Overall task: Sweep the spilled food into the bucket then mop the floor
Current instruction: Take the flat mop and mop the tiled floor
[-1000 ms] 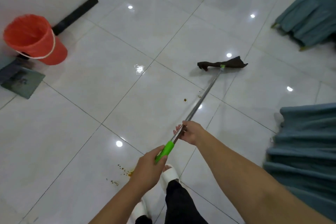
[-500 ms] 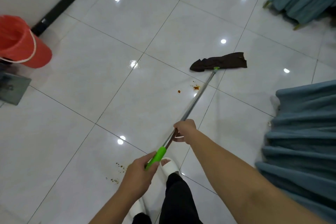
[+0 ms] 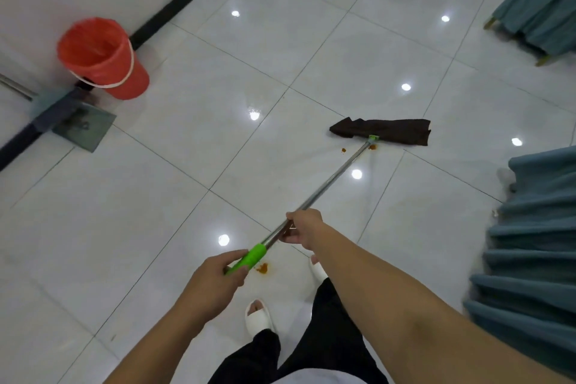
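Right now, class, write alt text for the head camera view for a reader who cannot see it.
A person holds a mop in both hands, the left hand on its green grip and the right hand further up the metal pole, its dark cloth head flat on the white tiled floor. Orange food spots lie near their feet; a red bucket stands by the wall.

both hands grip mop [image 3: 327, 189] | cloth flat on floor [image 3: 187, 165]
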